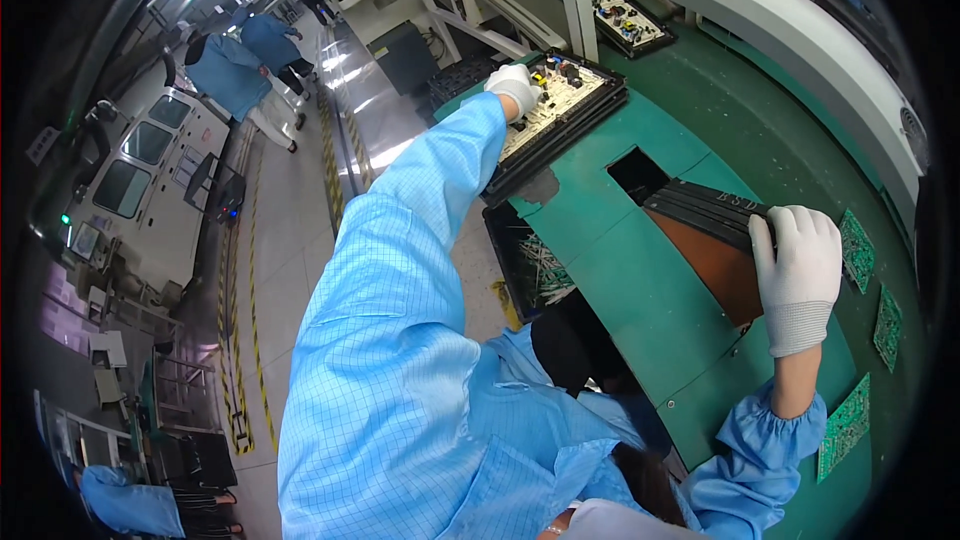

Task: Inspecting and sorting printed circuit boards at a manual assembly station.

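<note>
My left hand (pixel 515 90), in a white glove, is stretched far forward with curled fingers. It rests at the far left edge of a cream circuit board (pixel 548 118) carrying yellow, blue and black components. That board lies in the top one of several stacked black trays (pixel 560 145); what the fingertips grip is hidden. My right hand (pixel 800 260), gloved too, is closed on the right end of a black ribbed carrier (pixel 708 205). The carrier sits tilted over a cut-out in the green tabletop (pixel 640 290), with a brown panel (pixel 705 265) beside it.
A square hole (pixel 637 175) opens in the tabletop. Green circuit boards (pixel 845 425) lie along the right side. Another populated tray (pixel 625 15) stands farther back. Below the table's left edge is a black bin (pixel 535 260) of thin white pieces. Persons in blue coats (pixel 225 75) are in the aisle.
</note>
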